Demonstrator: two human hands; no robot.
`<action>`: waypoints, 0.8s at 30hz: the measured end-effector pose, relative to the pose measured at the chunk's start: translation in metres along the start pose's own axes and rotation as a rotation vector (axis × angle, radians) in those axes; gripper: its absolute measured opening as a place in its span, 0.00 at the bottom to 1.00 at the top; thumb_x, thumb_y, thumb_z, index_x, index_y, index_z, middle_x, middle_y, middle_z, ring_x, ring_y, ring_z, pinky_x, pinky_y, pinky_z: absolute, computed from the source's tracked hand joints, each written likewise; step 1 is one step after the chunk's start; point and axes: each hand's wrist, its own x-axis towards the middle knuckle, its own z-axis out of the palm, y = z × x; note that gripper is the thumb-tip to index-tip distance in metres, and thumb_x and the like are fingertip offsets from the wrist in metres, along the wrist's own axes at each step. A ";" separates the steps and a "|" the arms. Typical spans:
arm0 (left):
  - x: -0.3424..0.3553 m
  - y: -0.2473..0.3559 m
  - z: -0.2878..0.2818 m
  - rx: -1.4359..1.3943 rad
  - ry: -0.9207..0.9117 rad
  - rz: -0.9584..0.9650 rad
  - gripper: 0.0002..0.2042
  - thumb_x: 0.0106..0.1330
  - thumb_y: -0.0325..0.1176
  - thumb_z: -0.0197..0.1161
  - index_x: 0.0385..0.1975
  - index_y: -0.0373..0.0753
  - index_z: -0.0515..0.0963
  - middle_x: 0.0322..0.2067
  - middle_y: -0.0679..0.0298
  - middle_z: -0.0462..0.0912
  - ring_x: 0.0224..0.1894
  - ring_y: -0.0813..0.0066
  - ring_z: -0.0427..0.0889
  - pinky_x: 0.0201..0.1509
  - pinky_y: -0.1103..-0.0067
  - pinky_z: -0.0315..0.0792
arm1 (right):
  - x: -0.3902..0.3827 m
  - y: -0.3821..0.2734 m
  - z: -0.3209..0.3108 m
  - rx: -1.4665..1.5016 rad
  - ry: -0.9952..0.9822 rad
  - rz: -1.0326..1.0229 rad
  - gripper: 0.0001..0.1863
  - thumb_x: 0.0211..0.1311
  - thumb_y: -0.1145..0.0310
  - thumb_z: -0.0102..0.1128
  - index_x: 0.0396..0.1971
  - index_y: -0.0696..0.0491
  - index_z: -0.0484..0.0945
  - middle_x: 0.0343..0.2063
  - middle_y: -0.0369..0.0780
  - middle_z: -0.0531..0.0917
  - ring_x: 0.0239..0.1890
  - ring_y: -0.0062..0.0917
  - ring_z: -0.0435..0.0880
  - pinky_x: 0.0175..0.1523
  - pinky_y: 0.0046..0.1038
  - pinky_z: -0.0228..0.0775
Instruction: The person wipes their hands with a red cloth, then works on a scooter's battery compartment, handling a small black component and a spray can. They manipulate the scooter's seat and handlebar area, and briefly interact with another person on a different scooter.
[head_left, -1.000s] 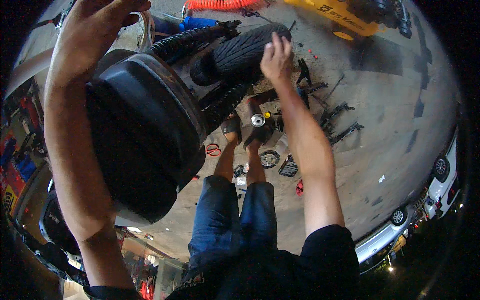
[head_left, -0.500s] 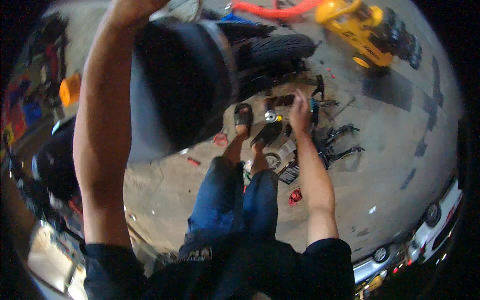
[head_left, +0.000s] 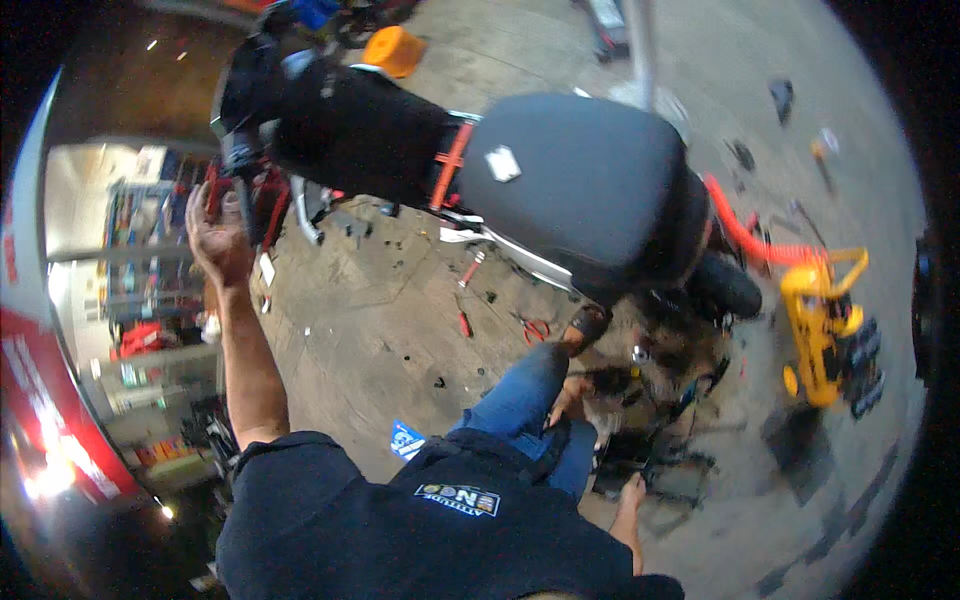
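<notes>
View has swung round since half a second ago: bike (head_left: 370,125) now runs across the top, front end at left, rear tyre (head_left: 728,288) at right. Yellow machine (head_left: 815,330) has gone from top right to the right side. Left hand (head_left: 222,245) was up at the top edge, now out by the bike's front end at far left; fingers point up, some red behind them, can't tell if they grip or touch anything. Right hand (head_left: 632,492) is now low near the dark parts (head_left: 690,470) on the floor; too small and blurred to tell whether its fingers are open or closed. Open room: bare floor (head_left: 350,330) between left forearm and legs, broken by a screwdriver (head_left: 464,323) and red-handled scissors (head_left: 536,328). Tighter on the right: legs, parts and tyre sit close together. Hose (head_left: 745,235) runs from near the bike's tail to the machine. Seat (head_left: 570,200) is matte black, broad, rounded at the corners, with a pale strip along its lower edge and a white tag (head_left: 503,163) on top. Red bar (head_left: 451,168) crosses just ahead of it. Floor is stained, hard, grey-brown; hose is coiled, orange-red.
</notes>
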 end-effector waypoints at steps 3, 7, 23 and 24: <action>-0.015 -0.056 -0.044 0.191 0.034 -0.197 0.31 0.63 0.47 0.67 0.59 0.29 0.71 0.59 0.42 0.72 0.63 0.48 0.70 0.68 0.65 0.62 | 0.018 -0.022 -0.008 -0.062 0.069 -0.074 0.30 0.73 0.48 0.45 0.58 0.59 0.74 0.54 0.51 0.78 0.55 0.44 0.75 0.59 0.41 0.66; -0.016 -0.113 -0.036 -0.016 0.063 -0.407 0.36 0.58 0.52 0.70 0.56 0.26 0.72 0.52 0.44 0.78 0.56 0.51 0.77 0.62 0.67 0.68 | 0.042 -0.065 -0.013 0.069 0.190 -0.169 0.29 0.73 0.47 0.45 0.56 0.58 0.74 0.38 0.47 0.83 0.37 0.38 0.80 0.40 0.39 0.73; 0.010 -0.121 0.070 0.424 -0.511 -1.007 0.52 0.45 0.60 0.72 0.65 0.32 0.58 0.61 0.44 0.70 0.63 0.48 0.71 0.66 0.63 0.67 | 0.055 -0.146 -0.014 0.205 0.187 -0.292 0.28 0.70 0.48 0.49 0.47 0.61 0.79 0.40 0.49 0.83 0.38 0.37 0.80 0.43 0.39 0.73; 0.011 -0.121 0.070 0.426 -0.530 -1.016 0.52 0.45 0.59 0.72 0.65 0.32 0.58 0.61 0.44 0.71 0.63 0.48 0.72 0.66 0.63 0.67 | 0.057 -0.143 -0.013 0.179 0.152 -0.284 0.27 0.70 0.49 0.49 0.46 0.61 0.78 0.39 0.48 0.83 0.36 0.37 0.80 0.41 0.39 0.73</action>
